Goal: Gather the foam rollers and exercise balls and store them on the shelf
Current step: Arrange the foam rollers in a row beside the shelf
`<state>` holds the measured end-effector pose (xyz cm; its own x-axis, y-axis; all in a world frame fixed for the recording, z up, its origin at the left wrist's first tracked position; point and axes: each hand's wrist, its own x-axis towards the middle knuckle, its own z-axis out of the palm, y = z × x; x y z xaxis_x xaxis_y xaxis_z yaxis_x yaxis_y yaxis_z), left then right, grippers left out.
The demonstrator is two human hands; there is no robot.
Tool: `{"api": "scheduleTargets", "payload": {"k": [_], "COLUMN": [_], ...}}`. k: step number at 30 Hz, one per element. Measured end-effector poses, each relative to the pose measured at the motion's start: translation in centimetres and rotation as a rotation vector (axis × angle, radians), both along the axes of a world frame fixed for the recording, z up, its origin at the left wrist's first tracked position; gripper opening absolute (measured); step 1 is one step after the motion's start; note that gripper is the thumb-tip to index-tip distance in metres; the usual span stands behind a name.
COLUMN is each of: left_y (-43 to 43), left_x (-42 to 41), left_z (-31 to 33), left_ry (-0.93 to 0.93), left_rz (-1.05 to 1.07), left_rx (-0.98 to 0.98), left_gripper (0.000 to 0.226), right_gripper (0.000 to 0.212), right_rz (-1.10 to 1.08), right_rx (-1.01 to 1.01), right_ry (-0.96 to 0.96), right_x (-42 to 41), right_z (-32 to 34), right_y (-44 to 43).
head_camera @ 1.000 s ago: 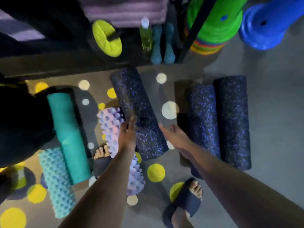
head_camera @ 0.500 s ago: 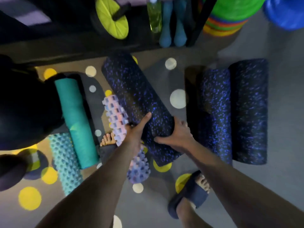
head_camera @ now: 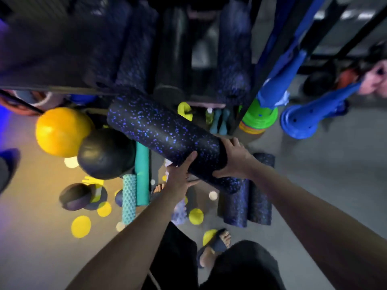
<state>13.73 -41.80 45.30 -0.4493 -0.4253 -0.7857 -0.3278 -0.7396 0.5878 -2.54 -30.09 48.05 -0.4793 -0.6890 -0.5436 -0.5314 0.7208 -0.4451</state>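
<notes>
I hold a black foam roller with blue speckles [head_camera: 165,135] lifted off the floor in front of the shelf [head_camera: 62,80]. My left hand [head_camera: 181,174] grips it from below near its near end. My right hand [head_camera: 234,158] grips the same end from the right. Two more speckled rollers [head_camera: 247,204] lie on the floor under it. A teal smooth roller [head_camera: 142,174] and a teal knobbly roller [head_camera: 128,197] lie to the left. A yellow ball [head_camera: 60,130], a black ball [head_camera: 104,153] and a dark purple ball [head_camera: 74,196] rest on the floor at left.
Several dark rollers [head_camera: 232,59] stand stored on the shelf. A pale knobbly roller [head_camera: 180,212] lies partly hidden under my left arm. Stacked green cones [head_camera: 259,118] and a blue cone [head_camera: 301,120] stand right of the shelf post. My sandalled feet [head_camera: 213,245] are on the grey floor.
Both hands closed round the near end of the speckled roller and raised it from the floor toward the shelf. My view has risen and now takes in the shelf and balls.
</notes>
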Motion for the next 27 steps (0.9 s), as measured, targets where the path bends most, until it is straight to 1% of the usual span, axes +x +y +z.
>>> {"api": "scheduleTargets", "payload": {"k": [1, 4, 5, 8, 9, 10, 12, 13, 15, 16, 18, 19, 20, 22, 23, 25, 26, 27], "left_y": [-0.8, -4.3, -5.6, -9.6, -10.7, -12.1, -14.8, -16.3, -19.4, -21.1, -24.1, -25.4, -26.7, -28.8, -29.6, -30.5, -30.8, -31.0], "left_x": [-0.5, -2.5, -3.3, -6.0, -7.1, -8.3, -11.0, -12.6, -15.9, -17.9, -21.7, -23.4, -24.9, -27.4, -28.2, -28.7, -28.6, -28.2], "left_z": [1.7, 4.6, 4.8, 4.9, 4.9, 4.8, 4.6, 4.3, 3.9, 3.7, 2.8, 2.4, 1.7, 0.2, -0.8, -2.7, -3.8, -4.7], "left_ry": [0.011, 0.009, 0.017, -0.024, -0.042, -0.050, -0.026, 0.004, 0.039, 0.046, 0.080, 0.093, 0.089, 0.086, 0.067, -0.028, -0.070, -0.097], "left_rz": [0.025, 0.111, 0.137, 0.186, 0.175, 0.136, 0.019, -0.052, -0.187, -0.252, -0.357, -0.426, -0.525, -0.752, -0.894, -1.156, -1.238, -1.263], "left_rx": [-0.038, -0.155, -0.192, -0.308, -0.369, -0.440, -0.631, -0.720, -0.824, -0.851, -0.854, -0.867, -0.901, -1.010, -1.110, -1.373, -1.435, -1.408], "left_gripper": [0.070, 0.047, 0.053, 0.096, 0.100, 0.096, 0.083, 0.080, 0.079, 0.076, 0.069, 0.066, 0.066, 0.069, 0.070, 0.065, 0.062, 0.060], "right_gripper": [0.126, 0.126, 0.125, 0.115, 0.114, 0.111, 0.092, 0.084, 0.087, 0.089, 0.087, 0.087, 0.093, 0.104, 0.100, 0.076, 0.065, 0.060], "right_rz": [-0.010, -0.066, -0.089, -0.230, -0.308, -0.405, -0.654, -0.770, -0.947, -1.006, -1.086, -1.114, -1.124, -1.092, -1.026, -0.819, -0.723, -0.658], "right_rx": [-0.021, -0.104, -0.131, -0.212, -0.248, -0.299, -0.451, -0.535, -0.625, -0.659, -0.693, -0.677, -0.629, -0.464, -0.386, -0.290, -0.266, -0.259], "right_ry": [0.009, 0.028, 0.018, -0.092, -0.141, -0.196, -0.333, -0.395, -0.439, -0.448, -0.452, -0.401, -0.320, -0.131, -0.037, 0.120, 0.181, 0.221], "right_x": [-0.4, -1.6, -1.8, -2.1, -2.2, -2.3, -2.8, -3.6, -5.9, -7.6, -11.3, -13.2, -15.0, -18.3, -19.6, -20.5, -20.5, -20.3], "right_z": [1.3, 3.3, 3.7, 3.1, 2.7, 2.0, 0.8, 0.1, -0.9, -1.1, -1.9, -2.4, -2.8, -3.7, -4.4, -5.7, -6.4, -7.2], "right_y": [-1.0, -4.4, -5.5, -8.6, -9.5, -10.4, -12.6, -14.1, -17.0, -18.6, -21.3, -22.5, -23.6, -25.5, -26.2, -27.2, -27.5, -27.8]}}
